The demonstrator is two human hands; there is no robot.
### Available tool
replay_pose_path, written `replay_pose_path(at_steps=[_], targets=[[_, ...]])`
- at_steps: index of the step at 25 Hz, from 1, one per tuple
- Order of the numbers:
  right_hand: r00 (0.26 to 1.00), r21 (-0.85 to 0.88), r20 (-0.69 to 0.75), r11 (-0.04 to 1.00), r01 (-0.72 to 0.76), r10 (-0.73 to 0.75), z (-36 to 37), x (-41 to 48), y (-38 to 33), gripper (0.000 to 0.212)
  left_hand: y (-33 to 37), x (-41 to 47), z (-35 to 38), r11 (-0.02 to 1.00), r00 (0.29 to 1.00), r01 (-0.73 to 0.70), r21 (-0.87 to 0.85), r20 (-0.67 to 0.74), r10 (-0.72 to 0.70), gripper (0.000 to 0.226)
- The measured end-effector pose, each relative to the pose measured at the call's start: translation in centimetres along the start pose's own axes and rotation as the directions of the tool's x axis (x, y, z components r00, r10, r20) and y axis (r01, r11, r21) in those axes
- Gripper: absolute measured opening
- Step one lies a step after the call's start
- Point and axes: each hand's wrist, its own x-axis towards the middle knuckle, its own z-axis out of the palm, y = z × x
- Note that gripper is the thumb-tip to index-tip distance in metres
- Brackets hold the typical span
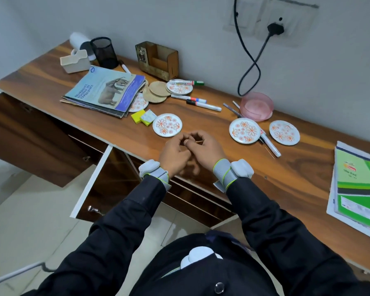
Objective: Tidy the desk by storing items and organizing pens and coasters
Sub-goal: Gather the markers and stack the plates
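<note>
Wood-grain surface [120,133] runs from the upper left of the frame to the lower right, and my two hands meet over its near edge, just above centre. The fingers of my left hand [174,155] and my right hand [207,150] are curled with the tips together, pinching between them what looks like a thin stick [199,142]; it is too small for me to be sure.

Just above my hands lies a flowered coaster [167,125], with yellow sticky notes [144,117] touching its left side. Right of centre sit two more flowered coasters [245,130], and a white marker [269,145] lies slanted between them. A pink bowl [257,106] stands just above that pair, near the wall.

Upper centre holds a loose heap. Woven coasters [157,90] overlap there, and a green-capped marker [188,82] lies across another flowered coaster beside them. Two further markers [203,104] lie flat just to the lower right of the heap. A stack of magazines [107,90] lies left of the heap, covering part of it.

Along the wall at upper left stand a black mesh cup [104,52], upright, and a wooden organiser [158,58], with a single pen [124,66] lying between them.

At the right edge of the frame lie green folders [359,184]. At lower left, a drawer [107,180] stands pulled out beneath the surface.
</note>
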Motion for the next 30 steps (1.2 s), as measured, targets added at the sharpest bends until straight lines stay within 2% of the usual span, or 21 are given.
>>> replay_pose_path(at_steps=[4, 6, 8, 11, 14, 17, 20, 22, 27, 30], targets=[[0.997, 0.014, 0.074, 0.999, 0.035, -0.036, 0.0, 4.6, -1.0, 0.016, 0.2, 4.2, -1.6, 0.999, 0.998, -0.018, 0.042, -0.058, 0.020, 0.025], [0.996, 0.028, 0.058, 0.998, 0.059, -0.061, -0.1, 6.8, -1.6, 0.025, 0.6, 6.2, -1.9, 0.993, 0.991, -0.078, 0.092, -0.097, 0.087, 0.024], [0.997, 0.040, 0.048, 0.998, 0.058, -0.060, 0.0, 9.4, -2.3, 0.030, 0.8, 8.8, -2.2, 0.993, 0.990, -0.064, 0.095, -0.117, 0.075, 0.023], [0.998, 0.018, 0.038, 0.998, 0.052, -0.053, -0.2, 11.6, -2.4, 0.015, 0.0, 11.0, -2.6, 0.988, 0.990, -0.060, 0.144, -0.117, 0.077, 0.022], [0.999, -0.009, -0.037, 1.000, -0.028, 0.028, -0.8, 13.6, -1.5, 0.015, -1.1, 14.6, -3.3, 0.989, 0.995, -0.062, 0.135, -0.064, 0.071, 0.012], [0.988, -0.068, -0.098, 0.990, -0.122, 0.115, -1.1, 14.6, -0.8, 0.020, -2.3, 17.9, -3.7, 0.975, 0.996, -0.084, 0.204, 0.000, 0.085, 0.027], [0.980, -0.117, -0.157, 0.984, -0.137, 0.118, -0.8, 15.3, -1.0, 0.025, -3.2, 20.0, -3.5, 0.914, 0.989, -0.138, 0.382, 0.009, 0.146, 0.061], [0.978, -0.133, -0.180, 0.983, -0.128, 0.103, -0.4, 16.2, -1.3, 0.028, -3.6, 21.4, -3.3, 0.872, 0.988, -0.136, 0.471, -0.002, 0.155, 0.071], [0.979, -0.209, -0.182, 0.970, -0.128, 0.090, 1.3, 20.3, -2.6, 0.039, -4.5, 22.7, -2.4, 0.802, 0.983, -0.122, 0.584, -0.041, 0.179, 0.062], [0.977, -0.329, -0.139, 0.923, -0.198, 0.160, 2.0, 22.9, -3.1, 0.049, -4.9, 22.8, -2.4, 0.801, 0.976, -0.162, 0.577, -0.027, 0.217, 0.057]])
